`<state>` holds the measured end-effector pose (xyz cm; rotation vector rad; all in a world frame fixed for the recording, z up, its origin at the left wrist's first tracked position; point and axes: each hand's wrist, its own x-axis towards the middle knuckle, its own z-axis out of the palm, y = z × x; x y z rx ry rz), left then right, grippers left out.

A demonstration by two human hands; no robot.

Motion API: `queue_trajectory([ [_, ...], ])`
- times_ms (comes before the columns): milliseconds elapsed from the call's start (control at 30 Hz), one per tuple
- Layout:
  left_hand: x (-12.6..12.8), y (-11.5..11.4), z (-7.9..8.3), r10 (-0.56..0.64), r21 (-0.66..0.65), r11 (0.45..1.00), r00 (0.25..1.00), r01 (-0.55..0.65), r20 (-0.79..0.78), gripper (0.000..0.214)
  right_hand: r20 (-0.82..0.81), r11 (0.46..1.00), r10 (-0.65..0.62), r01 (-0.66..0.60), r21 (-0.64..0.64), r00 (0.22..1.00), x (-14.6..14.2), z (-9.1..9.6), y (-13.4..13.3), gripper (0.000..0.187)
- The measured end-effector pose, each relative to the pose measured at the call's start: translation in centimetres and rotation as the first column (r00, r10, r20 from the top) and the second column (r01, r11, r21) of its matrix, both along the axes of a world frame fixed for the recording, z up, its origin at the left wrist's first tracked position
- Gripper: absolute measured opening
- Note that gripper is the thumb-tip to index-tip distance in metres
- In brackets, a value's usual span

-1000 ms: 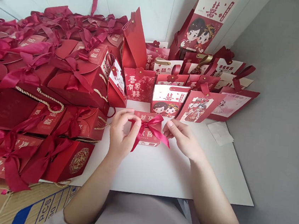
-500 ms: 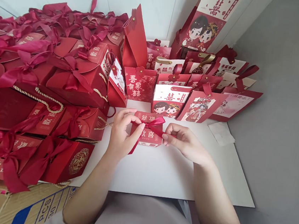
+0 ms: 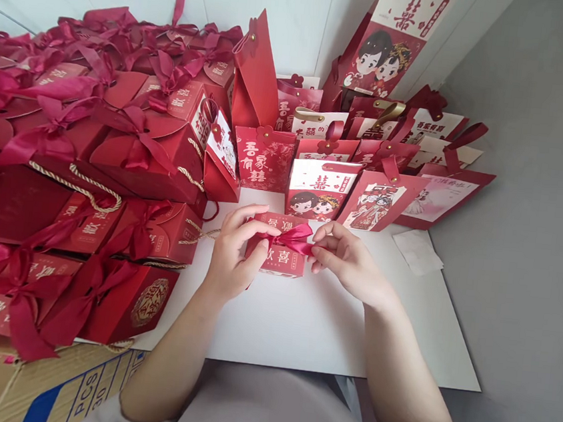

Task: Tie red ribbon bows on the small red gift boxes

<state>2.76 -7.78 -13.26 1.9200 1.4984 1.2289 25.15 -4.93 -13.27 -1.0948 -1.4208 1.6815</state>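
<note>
A small red gift box with gold characters stands on the white table in front of me. Across its top runs a dark red satin ribbon formed into a bow. My left hand is at the bow's left side, thumb and fingers closed on the ribbon there. On the other side, my right hand pinches the right part of the ribbon between thumb and forefinger. The fingers partly cover the bow, so its knot is hard to make out.
Many ribbon-tied red boxes are stacked at the left. Behind the gift box stand several red and white paper gift bags. A white paper piece lies at the right, near the grey wall. A cardboard box is below the table's left edge.
My right hand has shifted slightly up, and the ribbon's right side now looks wider and fuller. My left fingers have moved slightly right over the bow. The gift box stays in place.
</note>
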Motion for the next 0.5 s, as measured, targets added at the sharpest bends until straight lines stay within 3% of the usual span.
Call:
queue_trajectory([
  [133,0.1,0.1,0.2,0.034,-0.074,0.997,0.999,-0.032,0.024,0.009,-0.037,1.000,-0.016,0.017,0.014,0.999,-0.4,0.3,-0.1,0.027],
  [233,0.1,0.1,0.3,0.061,-0.115,0.992,0.998,-0.061,-0.001,0.005,-0.048,0.985,-0.096,0.102,0.136,0.994,-1.0,0.3,-0.4,0.024],
  [333,0.2,0.1,0.3,0.089,-0.145,0.985,0.996,-0.092,-0.028,0.003,0.006,0.927,-0.197,0.184,0.327,0.980,-1.8,0.2,-1.0,0.022],
  [500,0.6,-0.2,0.3,0.059,-0.169,0.984,0.998,-0.056,0.014,0.003,0.173,0.825,-0.305,0.169,0.540,0.937,-3.1,0.0,-1.9,0.027],
])
